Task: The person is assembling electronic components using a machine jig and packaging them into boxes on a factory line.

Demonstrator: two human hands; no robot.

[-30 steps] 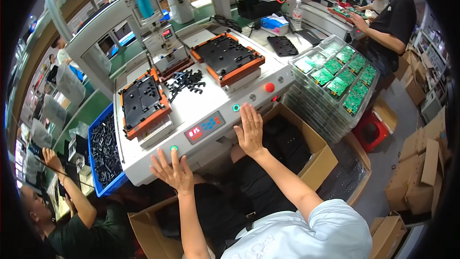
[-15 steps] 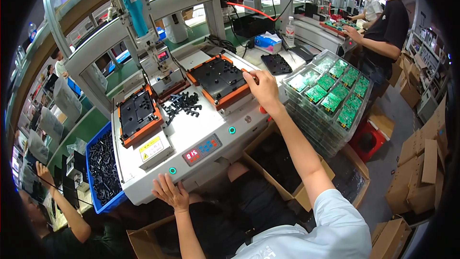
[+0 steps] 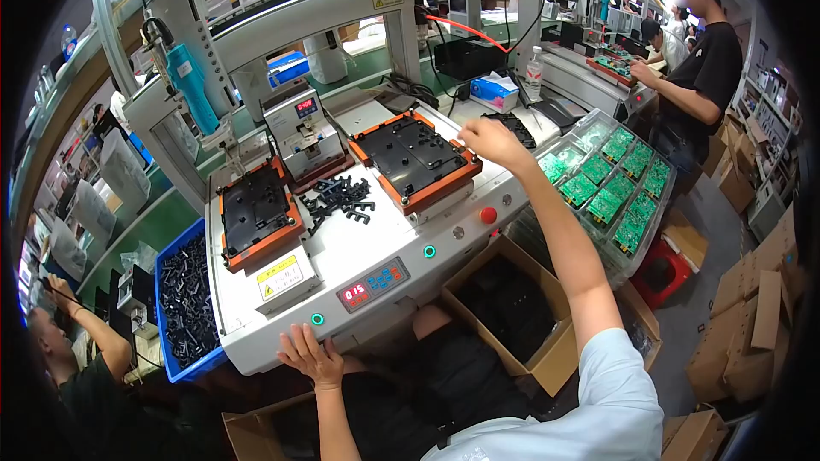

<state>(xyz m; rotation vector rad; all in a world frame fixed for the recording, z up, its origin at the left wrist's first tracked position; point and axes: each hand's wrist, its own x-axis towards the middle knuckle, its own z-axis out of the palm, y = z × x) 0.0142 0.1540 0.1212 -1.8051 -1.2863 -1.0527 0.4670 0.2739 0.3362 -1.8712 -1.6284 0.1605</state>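
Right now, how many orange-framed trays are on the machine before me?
2: the left tray, left of the loose black parts, and the right tray, beside your right hand.

Black plastic trays [image 3: 416, 154] are looking matt; by the machine's [image 3: 346, 249] left edge, a plastic bin [image 3: 202, 364] is looking smooth.

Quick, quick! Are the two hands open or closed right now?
Left hand: open, fingers spread, at the front of the white machine.
Right hand: fingers curled, near the orange frame; can't tell if it holds anything.
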